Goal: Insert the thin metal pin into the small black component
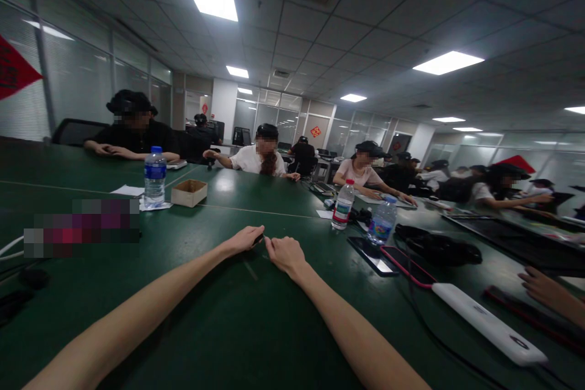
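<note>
Both of my arms reach forward over the dark green table (pixel 192 329). My left hand (pixel 244 240) is closed on a small dark object (pixel 258 239), whose kind is too small to tell. Just right of it, my right hand (pixel 287 254) is closed, thumb and fingers pressed together and pointing at the dark object. Whether the right fingertips hold a tiny piece is hidden. A narrow gap separates the two hands, which rest on or just above the tabletop.
An open cardboard box (pixel 189 193) and a blue-capped bottle (pixel 155 177) stand ahead left. Ahead right are a red-capped bottle (pixel 343 204), another bottle (pixel 382 220), a phone (pixel 372 255), a black pouch (pixel 439 246) and a white power strip (pixel 489 323). Another person's hand (pixel 548 292) is at right.
</note>
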The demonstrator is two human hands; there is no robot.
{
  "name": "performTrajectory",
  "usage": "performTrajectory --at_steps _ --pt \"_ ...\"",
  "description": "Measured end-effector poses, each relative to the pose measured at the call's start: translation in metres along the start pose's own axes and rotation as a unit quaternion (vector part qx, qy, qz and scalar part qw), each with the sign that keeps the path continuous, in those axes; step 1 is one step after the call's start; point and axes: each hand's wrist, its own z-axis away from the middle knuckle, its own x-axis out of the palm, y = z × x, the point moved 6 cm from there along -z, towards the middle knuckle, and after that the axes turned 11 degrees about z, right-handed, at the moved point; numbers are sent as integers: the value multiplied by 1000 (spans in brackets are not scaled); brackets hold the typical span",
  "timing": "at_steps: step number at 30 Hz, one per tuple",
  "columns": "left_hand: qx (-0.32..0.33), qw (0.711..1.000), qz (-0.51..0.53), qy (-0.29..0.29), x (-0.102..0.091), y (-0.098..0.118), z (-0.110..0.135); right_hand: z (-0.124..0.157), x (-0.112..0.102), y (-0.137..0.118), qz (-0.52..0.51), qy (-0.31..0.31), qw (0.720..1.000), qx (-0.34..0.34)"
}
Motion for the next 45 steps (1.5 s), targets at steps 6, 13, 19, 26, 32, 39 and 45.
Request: performTrajectory --at_steps 6,13,19,26,32,39,45 --pt "-1 1000 6 23 -2 1 0 1 -1 0 11 3 1000 6" --pt "-3 1000 16 16 -3 -6 -3 1 -2 -1 9 -15 1000 7" --pt "-3 1000 18 12 -4 -6 -3 1 -2 -2 10 -13 1000 -14" --pt "-6 998 58 2 -5 -7 -2 2 -5 -4 15 -9 999 -36" --pt "-5 997 68 32 -8 -6 -4 3 -6 -13 29 -1 997 -71" --pt "-9 999 46 17 -4 -5 -3 0 -1 0 13 -9 1000 7" --pt "-6 999 50 18 -6 -10 -5 0 1 0 7 -10 1000 6"
